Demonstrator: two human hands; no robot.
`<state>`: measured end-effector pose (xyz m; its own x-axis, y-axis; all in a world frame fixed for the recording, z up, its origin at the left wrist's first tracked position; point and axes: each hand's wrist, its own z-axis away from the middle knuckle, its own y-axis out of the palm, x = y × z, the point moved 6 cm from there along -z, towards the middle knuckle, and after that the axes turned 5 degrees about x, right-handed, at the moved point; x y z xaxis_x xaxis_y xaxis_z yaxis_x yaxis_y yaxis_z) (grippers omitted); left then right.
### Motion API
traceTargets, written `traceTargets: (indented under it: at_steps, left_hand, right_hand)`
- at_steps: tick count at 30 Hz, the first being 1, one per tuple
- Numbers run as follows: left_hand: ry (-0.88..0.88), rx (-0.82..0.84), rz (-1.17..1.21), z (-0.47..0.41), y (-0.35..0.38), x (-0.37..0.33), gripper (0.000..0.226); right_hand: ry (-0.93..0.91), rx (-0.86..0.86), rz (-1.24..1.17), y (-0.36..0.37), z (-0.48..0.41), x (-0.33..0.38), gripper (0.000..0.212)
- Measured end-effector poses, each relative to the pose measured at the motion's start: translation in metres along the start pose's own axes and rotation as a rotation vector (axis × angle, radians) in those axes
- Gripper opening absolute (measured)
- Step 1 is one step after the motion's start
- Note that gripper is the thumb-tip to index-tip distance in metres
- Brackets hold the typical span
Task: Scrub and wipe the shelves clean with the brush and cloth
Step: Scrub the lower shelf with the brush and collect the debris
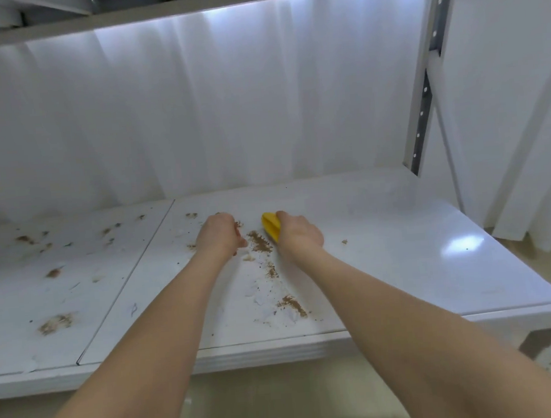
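White shelf point(401, 232): right part clean, brown crumbs point(259, 241) mid and left. Right hand point(299, 235) clamped on yellow brush point(270, 226), just right of the crumb pile. Left hand point(219, 234) loosely curled, holds nothing visible. Cloth not in view. Advice: short overlapping strokes, sweep toward one pile.

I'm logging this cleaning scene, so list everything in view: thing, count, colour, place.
shelf: one, white, two panels, across the middle
upper shelf: one, white, along the top
upright: one, grey metal with holes, back right
curtain: one, white, behind the shelf
dirt: many patches, brown, on the left panel and centre; right end looks clean
brush: one, yellow, in the right hand
floor: beige, below the shelf
left hand: one, closed, on the shelf, contents unseen
right hand: one, gripping the brush
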<state>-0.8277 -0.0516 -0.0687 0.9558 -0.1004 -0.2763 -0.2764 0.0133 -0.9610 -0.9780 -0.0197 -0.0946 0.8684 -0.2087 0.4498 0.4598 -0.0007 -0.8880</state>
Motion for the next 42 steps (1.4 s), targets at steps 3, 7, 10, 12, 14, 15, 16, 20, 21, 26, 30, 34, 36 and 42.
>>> traceTargets:
  at_steps: [3, 7, 10, 12, 14, 15, 16, 20, 21, 26, 30, 34, 36, 42]
  left_hand:
    - [-0.039, -0.052, -0.092, 0.009, -0.005, -0.003, 0.04]
    - [-0.045, 0.024, -0.164, 0.016, 0.002, -0.001, 0.027]
    - [-0.024, 0.044, -0.134, 0.018, 0.003, 0.0, 0.027]
    - [-0.032, 0.036, -0.132, 0.017, -0.001, 0.002, 0.015]
    - [-0.039, 0.052, -0.141, 0.016, -0.003, 0.005, 0.026]
    - [-0.042, 0.044, -0.129, 0.017, -0.005, 0.006, 0.03]
    - [-0.038, 0.034, -0.116, 0.016, -0.005, 0.006, 0.028]
    - [0.005, 0.035, -0.145, 0.019, 0.003, 0.002, 0.03]
    - [0.015, 0.041, -0.137, 0.02, 0.005, 0.002, 0.032]
    - [0.037, 0.143, -0.1, 0.018, 0.008, -0.002, 0.027]
    - [0.071, 0.076, -0.167, 0.019, 0.0, -0.013, 0.026]
    - [0.093, 0.073, -0.158, 0.02, -0.005, -0.021, 0.045]
    - [0.12, 0.051, -0.168, 0.024, -0.007, -0.026, 0.04]
    - [0.113, 0.107, -0.091, 0.027, 0.003, -0.034, 0.034]
  right_hand:
    - [-0.011, 0.035, 0.016, 0.005, 0.006, 0.013, 0.054]
    - [-0.014, 0.025, 0.105, 0.0, 0.007, 0.014, 0.052]
    - [-0.034, 0.082, 0.029, 0.005, 0.007, 0.018, 0.051]
    - [0.004, 0.029, -0.057, -0.008, 0.007, 0.009, 0.045]
    - [0.082, -0.047, -0.06, -0.029, 0.006, -0.013, 0.044]
    - [0.135, -0.069, -0.033, -0.039, 0.006, -0.028, 0.043]
    - [0.19, -0.085, 0.0, -0.047, 0.007, -0.043, 0.043]
    - [0.323, -0.101, 0.049, -0.054, 0.015, -0.073, 0.042]
    - [0.317, -0.087, 0.069, -0.049, 0.017, -0.068, 0.041]
    - [0.188, 0.002, 0.172, -0.014, 0.032, -0.016, 0.042]
    - [0.051, 0.08, 0.161, 0.011, 0.044, 0.018, 0.041]
    - [0.065, 0.032, 0.002, -0.011, 0.045, 0.0, 0.034]
    - [0.144, -0.027, -0.03, -0.031, 0.044, -0.027, 0.04]
    - [0.447, -0.107, 0.027, -0.074, 0.048, -0.111, 0.041]
